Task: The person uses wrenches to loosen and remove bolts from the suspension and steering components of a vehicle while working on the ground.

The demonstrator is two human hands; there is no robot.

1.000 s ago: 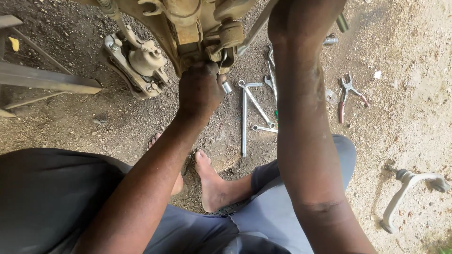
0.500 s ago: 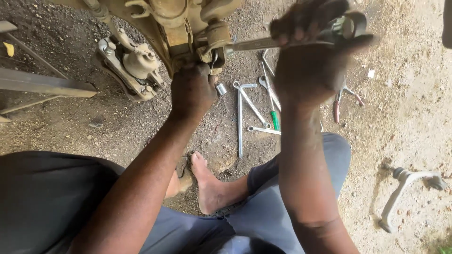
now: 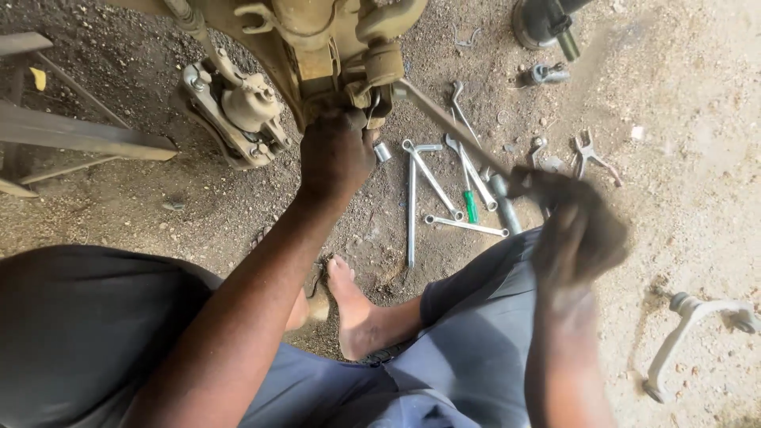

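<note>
My left hand (image 3: 334, 152) is clenched around the underside of a dusty tan vehicle hub assembly (image 3: 317, 47), where a joint hangs down. My right hand (image 3: 579, 226), blurred by motion, grips the end of a long metal wrench handle (image 3: 456, 131) that runs up and left to a fitting on the assembly. A brake caliper (image 3: 238, 111) hangs to the left of my left hand.
Several spanners (image 3: 432, 186) and a green-handled screwdriver (image 3: 469, 202) lie on the gravel between my hands. Pliers (image 3: 590, 154) lie further right, a grey control arm (image 3: 690, 333) at the lower right. My bare foot (image 3: 357, 313) rests on the ground. Metal bars (image 3: 79, 139) stand at left.
My right hand has swung the wrench handle down and to the right, from level with the hub to above my knee. My left hand has stayed on the assembly.
</note>
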